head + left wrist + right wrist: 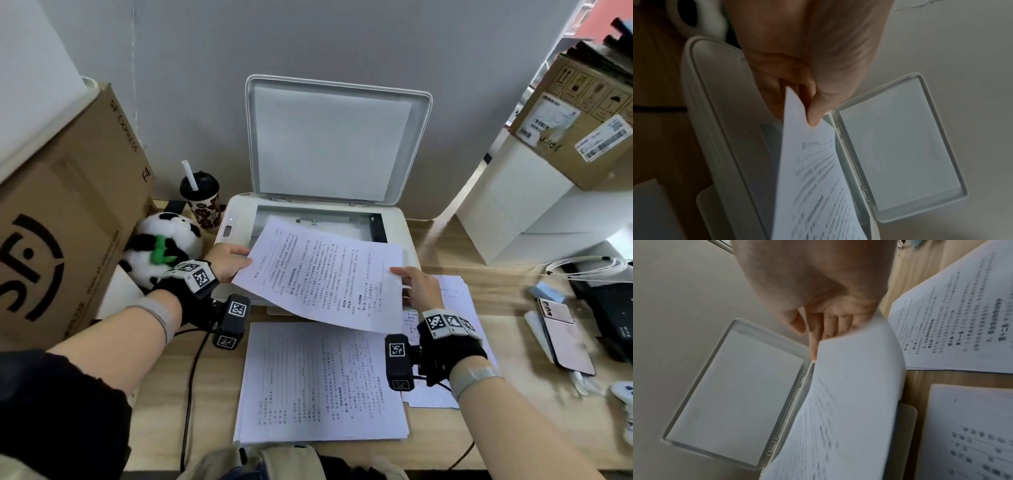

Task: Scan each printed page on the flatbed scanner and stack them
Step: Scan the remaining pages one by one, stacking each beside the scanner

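Observation:
The white flatbed scanner (236, 212) stands at the back of the desk. Its lid (332, 144) is raised, and its glass (329, 222) is bare where it shows. A printed page (322, 274) hangs text side up just above the glass, tilted and held by both hands. My left hand (239, 260) pinches its left edge, thumb on top (813, 120). My right hand (406, 277) holds its right edge, with the fingers (813, 344) mostly hidden behind the sheet (849, 402). One stack of printed pages (322, 383) lies in front of the scanner, and another stack (455, 298) lies beneath my right hand.
A large cardboard box (61, 240), a panda plush (164, 246) and a lidded cup with a straw (202, 198) crowd the left. A white cabinet (531, 198), cables (589, 267) and a phone (565, 335) sit on the right. A black cable (191, 377) runs down from my left wrist.

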`<state>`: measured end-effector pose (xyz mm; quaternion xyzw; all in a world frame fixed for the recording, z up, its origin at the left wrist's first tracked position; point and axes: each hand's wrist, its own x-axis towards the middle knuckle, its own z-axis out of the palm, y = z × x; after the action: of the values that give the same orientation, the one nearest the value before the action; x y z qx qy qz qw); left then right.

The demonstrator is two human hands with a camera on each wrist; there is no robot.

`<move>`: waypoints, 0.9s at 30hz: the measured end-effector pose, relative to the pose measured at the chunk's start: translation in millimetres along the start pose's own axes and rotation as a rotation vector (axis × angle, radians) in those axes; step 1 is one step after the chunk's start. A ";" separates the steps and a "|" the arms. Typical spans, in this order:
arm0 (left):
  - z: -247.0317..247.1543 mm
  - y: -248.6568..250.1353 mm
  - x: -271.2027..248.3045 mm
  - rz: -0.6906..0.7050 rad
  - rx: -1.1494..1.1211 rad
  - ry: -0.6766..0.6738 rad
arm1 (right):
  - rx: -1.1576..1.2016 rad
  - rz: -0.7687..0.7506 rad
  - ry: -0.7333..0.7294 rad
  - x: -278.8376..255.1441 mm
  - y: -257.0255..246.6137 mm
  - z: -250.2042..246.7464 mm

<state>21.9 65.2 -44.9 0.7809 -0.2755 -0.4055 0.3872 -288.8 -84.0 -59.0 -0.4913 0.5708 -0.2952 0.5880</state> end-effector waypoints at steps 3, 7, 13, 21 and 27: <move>3.4 1.0 -3.3 0.025 0.007 0.068 | -0.101 -0.053 0.001 -8.4 0.8 -5.6; 9.2 1.8 -4.9 0.043 -0.067 0.142 | -0.318 0.013 -0.110 -10.2 4.8 -11.9; 23.5 6.2 -10.9 0.016 -0.354 0.129 | -0.301 0.000 -0.013 -12.7 14.4 -29.9; 38.5 3.2 -17.7 -0.207 -0.550 -0.396 | 0.191 0.043 0.250 -17.1 47.3 -63.8; 67.9 -9.1 -37.0 -0.251 -0.123 -0.810 | 0.271 0.199 0.430 -28.5 80.1 -84.9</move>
<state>-53.7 71.9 -62.0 0.5615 -0.2836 -0.7389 0.2413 -392.5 -51.1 -110.0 -0.2756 0.6833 -0.4072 0.5398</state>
